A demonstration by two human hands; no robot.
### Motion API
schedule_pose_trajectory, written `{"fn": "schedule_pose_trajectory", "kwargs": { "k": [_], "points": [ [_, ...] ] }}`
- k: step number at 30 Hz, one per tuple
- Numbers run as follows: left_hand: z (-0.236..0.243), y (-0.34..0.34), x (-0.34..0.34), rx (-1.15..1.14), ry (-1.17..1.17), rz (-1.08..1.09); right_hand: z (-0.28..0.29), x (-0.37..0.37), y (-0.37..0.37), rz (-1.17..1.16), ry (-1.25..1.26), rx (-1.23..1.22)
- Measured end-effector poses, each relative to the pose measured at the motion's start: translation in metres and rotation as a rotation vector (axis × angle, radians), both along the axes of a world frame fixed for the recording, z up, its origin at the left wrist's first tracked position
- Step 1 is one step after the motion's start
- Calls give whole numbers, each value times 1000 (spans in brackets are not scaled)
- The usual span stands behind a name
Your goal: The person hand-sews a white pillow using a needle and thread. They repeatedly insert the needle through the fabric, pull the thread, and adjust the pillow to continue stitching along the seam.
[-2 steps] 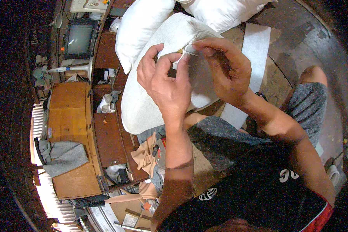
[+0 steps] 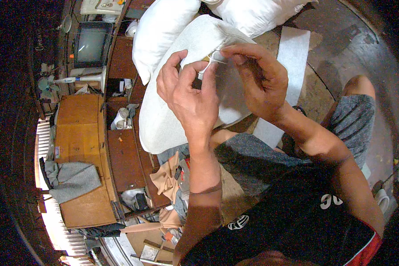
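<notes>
A pale grey fabric-covered cushion (image 2: 164, 119) rests in front of me, over my lap. My left hand (image 2: 188, 97) is closed at its upper part, thumb and index finger pinching a white thread (image 2: 217, 59) beside a narrow gap in the cover, where a small yellowish patch shows. Close to its right, my right hand (image 2: 264, 80) is closed too, with thumb and index fingertips pinched together on the looped thread. Whether a needle is between those fingertips is too small to tell.
White pillows (image 2: 164, 33) lie beyond the cushion. To its right a pale fabric strip (image 2: 292, 53) lies on the floor. Wooden cabinets (image 2: 77, 133) with an old television (image 2: 93, 44) stand at left. Peach cloth scraps (image 2: 168, 175) are heaped by my left forearm.
</notes>
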State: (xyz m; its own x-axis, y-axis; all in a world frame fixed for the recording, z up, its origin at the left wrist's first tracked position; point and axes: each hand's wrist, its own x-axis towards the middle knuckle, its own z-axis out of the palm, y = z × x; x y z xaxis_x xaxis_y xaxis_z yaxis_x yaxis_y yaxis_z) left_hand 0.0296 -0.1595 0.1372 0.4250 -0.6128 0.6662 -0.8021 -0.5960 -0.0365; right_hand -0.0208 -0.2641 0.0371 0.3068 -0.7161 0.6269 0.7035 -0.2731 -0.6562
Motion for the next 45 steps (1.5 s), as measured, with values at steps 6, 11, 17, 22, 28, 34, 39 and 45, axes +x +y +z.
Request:
{"fn": "schedule_pose_trajectory", "kwargs": {
  "k": [6, 11, 17, 22, 28, 34, 39, 45],
  "points": [
    [-8, -2, 7, -68, -16, -38, -4, 5, -2, -65, -21, -59],
    [-10, -3, 9, -74, -9, -48, -2, 7, -5, -129, -47, -125],
    [-13, -3, 11, -112, -4, -51, 1, 9, -3, -157, -78, -136],
    [-9, -3, 5, -96, -1, -8, 2, 8, -2, -131, -87, -132],
    [-12, -4, 6, -111, -13, -18, -1, 10, -3, -137, -92, -145],
    [-14, -5, 6, -120, -8, -13, -3, 10, -3, -151, -79, -153],
    [-14, -4, 6, -134, -7, -17, 0, 9, -2, -154, -73, -142],
    [-13, -1, 7, -103, -38, -47, 1, 4, 0, -77, 57, -43]
  ]
}}
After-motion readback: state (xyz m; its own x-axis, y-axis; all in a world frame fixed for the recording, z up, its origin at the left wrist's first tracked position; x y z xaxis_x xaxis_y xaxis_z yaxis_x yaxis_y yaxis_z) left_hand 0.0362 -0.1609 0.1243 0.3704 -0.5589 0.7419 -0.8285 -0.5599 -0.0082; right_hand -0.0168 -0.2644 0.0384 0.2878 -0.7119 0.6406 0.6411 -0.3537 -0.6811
